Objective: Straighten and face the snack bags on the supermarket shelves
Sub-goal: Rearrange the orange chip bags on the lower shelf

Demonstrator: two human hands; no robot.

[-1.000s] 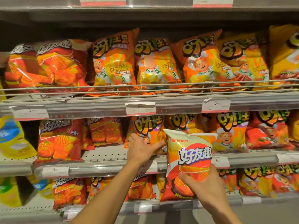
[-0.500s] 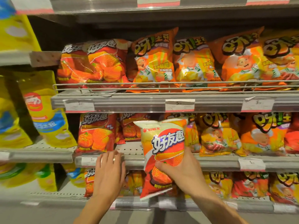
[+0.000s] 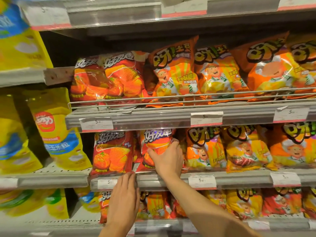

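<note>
While my right hand [image 3: 168, 160] has its grip curled around the lower front of a red snack bag [image 3: 156, 144], thumb on the left of the pack and fingers wrapped over its right edge, the bag stands upright on the middle shelf [image 3: 239, 179] with its printed face toward me. It sits just right of another red bag [image 3: 112, 152] of the same kind, and the two nearly touch at the bottom. My left hand [image 3: 124, 200] is lower, fingers straight and together, their tips resting on the front rail of the middle shelf just under that left bag, beside a price tag [image 3: 106, 183]; that grip is loose and holds nothing. To the right of the held bag, orange bags [image 3: 205, 149] with a cartoon chef run along the same shelf, facing forward, some leaning a little. On the shelf above [image 3: 153, 117], behind a thin wire guard, two more red bags [image 3: 109, 79] lean together at the left and orange chef bags [image 3: 176, 71] fill the rest. Below the rail more red and orange packs stand on the bottom shelf, partly hidden by my arms. Off to the left, yellow bags [image 3: 56, 127] with blue and red labels sit in the neighbouring bay.
</note>
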